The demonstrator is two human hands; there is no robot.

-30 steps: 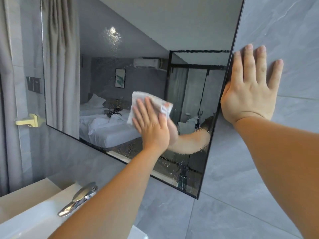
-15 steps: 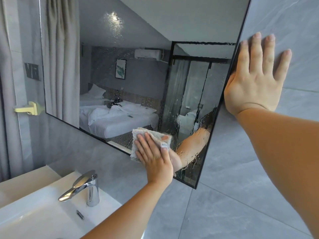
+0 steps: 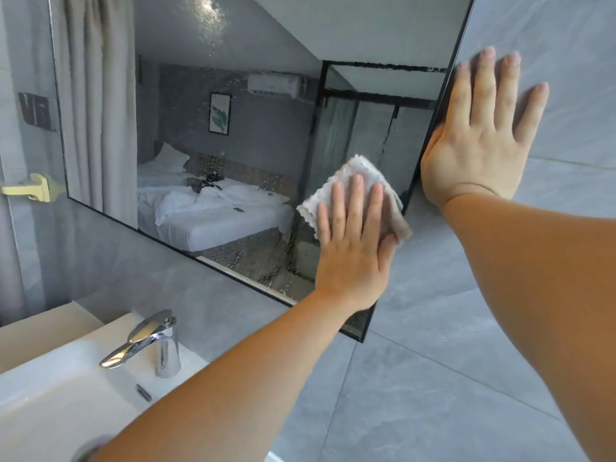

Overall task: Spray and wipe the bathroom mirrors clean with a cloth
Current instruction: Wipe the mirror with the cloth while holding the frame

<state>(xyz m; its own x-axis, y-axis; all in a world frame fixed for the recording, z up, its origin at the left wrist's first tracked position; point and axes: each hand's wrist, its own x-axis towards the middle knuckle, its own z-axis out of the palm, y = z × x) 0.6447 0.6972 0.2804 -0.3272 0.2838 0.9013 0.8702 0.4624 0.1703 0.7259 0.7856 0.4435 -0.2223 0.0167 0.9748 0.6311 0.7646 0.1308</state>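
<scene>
Left hand [image 3: 350, 258]: bare, seen from the back; nails are kept short and plain.
Right hand [image 3: 473, 155]: bare, seen from the back; short plain nails, wrist marked by a crease.
Left forearm [image 3: 233, 378]: uncovered to the frame edge.
Right forearm [image 3: 533, 278]: likewise uncovered.

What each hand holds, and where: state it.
Left hand presses the cloth to the mirror, straight fingers across its lower half. Right hand holds nothing, flat on the wall.
</scene>
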